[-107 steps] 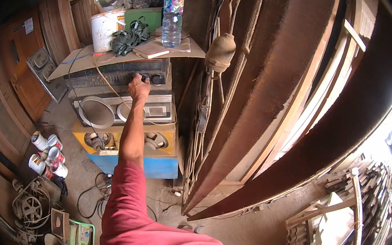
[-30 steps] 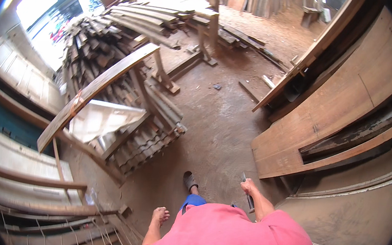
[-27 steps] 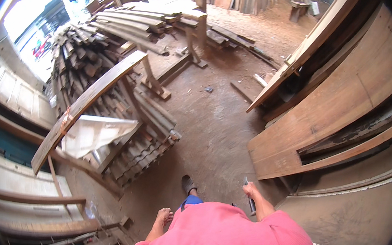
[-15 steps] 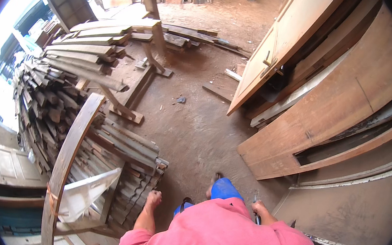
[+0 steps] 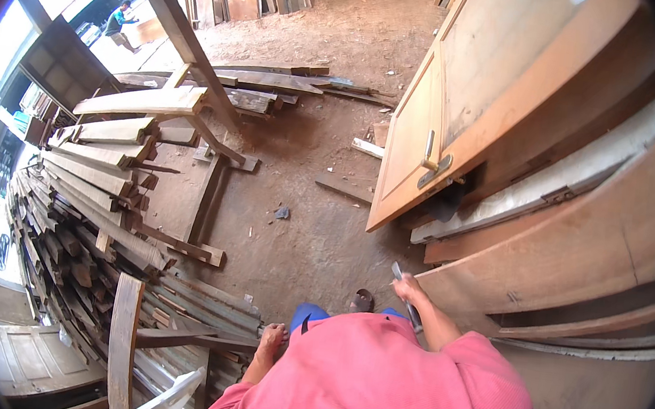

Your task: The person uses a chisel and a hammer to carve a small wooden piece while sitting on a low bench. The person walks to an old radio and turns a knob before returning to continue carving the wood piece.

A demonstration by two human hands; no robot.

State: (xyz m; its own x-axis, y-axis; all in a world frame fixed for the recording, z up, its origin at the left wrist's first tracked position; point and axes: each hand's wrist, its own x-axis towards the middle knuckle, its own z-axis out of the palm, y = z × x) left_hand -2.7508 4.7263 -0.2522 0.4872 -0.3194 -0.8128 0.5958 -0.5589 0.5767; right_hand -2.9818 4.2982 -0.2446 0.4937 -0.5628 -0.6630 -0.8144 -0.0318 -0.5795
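Note:
My right hand (image 5: 408, 288) is closed around a slim hand tool (image 5: 414, 316) with a grey metal end and a dark lower part; its exact kind is unclear. It is held just off the near corner of a large brown wooden panel (image 5: 577, 263). At my left side, my left hand (image 5: 274, 337) is curled into a loose fist, and its palm is hidden. Beside that hand lies a stack of long grey slats (image 5: 210, 292). My blue-clad legs and one sandal (image 5: 363, 300) show below my pink shirt.
A wooden door (image 5: 415, 134) with a lever handle (image 5: 429, 153) leans at the right against other panels. On the left are piles of timber (image 5: 99, 172), an upright plank (image 5: 123, 343) and a wooden post (image 5: 182, 29). Another person (image 5: 119, 25) sits far back left.
I have moved forward, so the door and panels stand nearer. My right hand has swung forward with the tool, which shows more fully. My left hand stays low by my side.

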